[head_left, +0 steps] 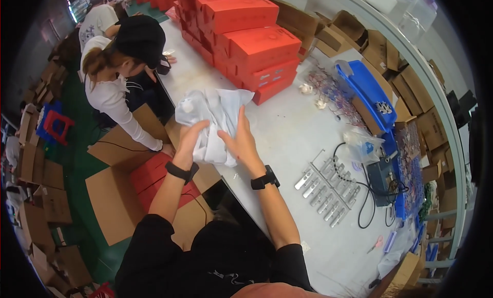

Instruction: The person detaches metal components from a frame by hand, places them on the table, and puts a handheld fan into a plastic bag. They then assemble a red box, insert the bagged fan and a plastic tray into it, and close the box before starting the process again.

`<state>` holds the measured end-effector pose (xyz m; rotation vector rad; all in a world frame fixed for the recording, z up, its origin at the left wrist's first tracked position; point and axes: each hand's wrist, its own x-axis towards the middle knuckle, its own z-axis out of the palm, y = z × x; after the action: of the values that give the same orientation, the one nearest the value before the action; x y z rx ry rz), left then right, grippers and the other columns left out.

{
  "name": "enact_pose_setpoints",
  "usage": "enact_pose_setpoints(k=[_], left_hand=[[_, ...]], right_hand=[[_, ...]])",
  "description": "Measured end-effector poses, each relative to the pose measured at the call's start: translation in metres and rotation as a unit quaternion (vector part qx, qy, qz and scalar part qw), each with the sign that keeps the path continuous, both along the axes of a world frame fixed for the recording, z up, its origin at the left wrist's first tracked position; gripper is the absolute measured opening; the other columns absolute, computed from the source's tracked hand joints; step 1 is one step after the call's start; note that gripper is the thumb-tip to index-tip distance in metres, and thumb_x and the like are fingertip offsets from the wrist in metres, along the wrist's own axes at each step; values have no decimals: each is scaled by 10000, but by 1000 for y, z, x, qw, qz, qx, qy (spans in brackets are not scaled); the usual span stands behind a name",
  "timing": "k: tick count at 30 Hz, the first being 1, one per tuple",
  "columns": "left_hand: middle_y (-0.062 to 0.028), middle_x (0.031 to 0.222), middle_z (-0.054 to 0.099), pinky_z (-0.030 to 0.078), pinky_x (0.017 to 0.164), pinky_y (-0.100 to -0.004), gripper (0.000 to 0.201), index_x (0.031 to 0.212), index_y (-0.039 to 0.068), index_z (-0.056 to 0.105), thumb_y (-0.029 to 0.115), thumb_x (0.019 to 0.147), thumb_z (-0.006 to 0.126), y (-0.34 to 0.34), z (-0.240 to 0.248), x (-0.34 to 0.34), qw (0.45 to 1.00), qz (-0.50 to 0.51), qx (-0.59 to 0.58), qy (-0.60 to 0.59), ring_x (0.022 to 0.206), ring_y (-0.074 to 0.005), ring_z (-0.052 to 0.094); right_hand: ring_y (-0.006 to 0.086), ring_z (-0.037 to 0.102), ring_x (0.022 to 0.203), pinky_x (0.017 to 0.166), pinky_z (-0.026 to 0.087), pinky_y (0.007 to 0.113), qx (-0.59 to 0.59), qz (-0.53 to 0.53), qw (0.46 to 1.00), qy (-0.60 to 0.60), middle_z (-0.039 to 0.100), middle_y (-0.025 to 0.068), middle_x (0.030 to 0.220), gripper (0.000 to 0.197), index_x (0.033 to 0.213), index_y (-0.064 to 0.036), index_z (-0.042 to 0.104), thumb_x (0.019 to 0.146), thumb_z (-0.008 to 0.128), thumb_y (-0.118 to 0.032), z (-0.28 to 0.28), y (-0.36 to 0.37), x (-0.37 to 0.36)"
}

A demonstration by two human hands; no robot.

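Note:
Between my two hands is a crumpled, whitish plastic bag (pixel 214 144), held over the table's left edge. What the bag contains, if anything, cannot be made out. My left hand (pixel 189 141) grips its near left side, thumb on top. On the right side, my right hand (pixel 242 144) grips it with the thumb laid over the plastic and the fingers behind. Each wrist wears a black band. Below and left of the bag, an open cardboard box (pixel 115 198) has red boxes (pixel 151 174) inside.
Stacked red boxes (pixel 257 46) stand on the white table (pixel 267 138) beyond the bag. To the right lie metal parts (pixel 328 190) in rows, a dark device with cables (pixel 382 182), a blue tray (pixel 364 95) and pink scissors (pixel 379 242). A co-worker (pixel 115 87) leans in at left.

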<state>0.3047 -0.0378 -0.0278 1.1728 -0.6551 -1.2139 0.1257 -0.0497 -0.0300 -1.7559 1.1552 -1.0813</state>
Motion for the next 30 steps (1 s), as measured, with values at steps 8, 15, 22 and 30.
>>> enact_pose_setpoints(k=[8,15,22,30], left_hand=[[-111,1079,686,517,824,-330,422,1156,-66,642,102,785,754,-107,-1,40,994,46,-9,-96,947,-216,666],[-156,1052,687,520,797,-336,477,1117,-96,647,244,800,755,-223,-45,74,990,75,47,-114,925,-228,669],[-193,1034,682,527,753,-352,602,1119,-136,631,392,841,711,-234,-46,63,975,33,2,-219,883,-244,672],[-195,996,691,536,778,-354,650,1075,-140,649,469,850,688,-186,-30,68,985,90,46,-139,913,-243,680]], right_hand=[[556,425,1258,1044,403,519,-57,-112,973,194,346,421,1410,755,1439,49,403,858,739,-299,8,21,21],[497,442,1254,990,428,530,-179,-122,942,257,366,400,1395,647,1382,-75,531,799,750,-252,-14,8,40],[440,455,1258,997,425,511,-235,-50,941,239,408,306,1420,612,1352,-160,576,778,765,-260,-17,-45,3],[407,466,1254,987,429,491,-225,-70,939,252,451,255,1386,579,1315,-190,600,772,778,-283,-18,-32,-4]])
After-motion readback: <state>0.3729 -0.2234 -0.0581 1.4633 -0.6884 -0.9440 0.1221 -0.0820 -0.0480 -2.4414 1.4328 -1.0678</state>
